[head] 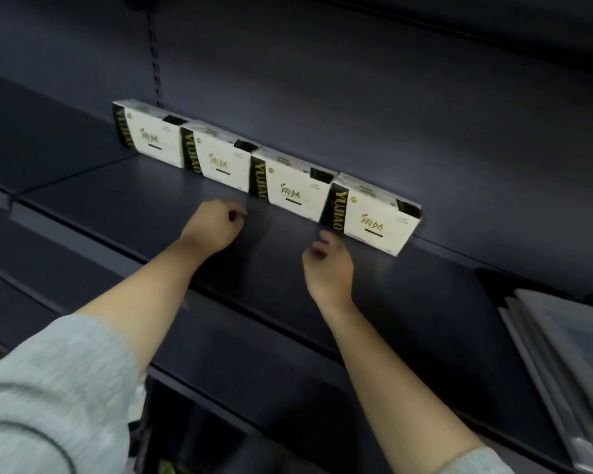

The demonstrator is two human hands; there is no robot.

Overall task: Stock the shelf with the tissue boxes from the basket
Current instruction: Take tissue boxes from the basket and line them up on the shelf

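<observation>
Several white tissue boxes with black and gold side bands stand in a row against the back wall of the dark shelf [151, 206]; the leftmost box [148, 133] is by the upright, the rightmost box [374, 213] ends the row. My left hand [213, 224] hovers over the shelf in front of the middle boxes, fingers loosely curled, holding nothing. My right hand [327, 265] hangs just in front of the rightmost box, fingers relaxed and curled, apart from the box. The basket is only dimly seen at the bottom, below the shelf.
A stack of flat grey packs [569, 364] lies on the shelf at the far right. The shelf's front edge [220, 381] runs diagonally across the lower frame. Another shelf board sits overhead at the top right. A dark bin [192, 436] sits below the shelf.
</observation>
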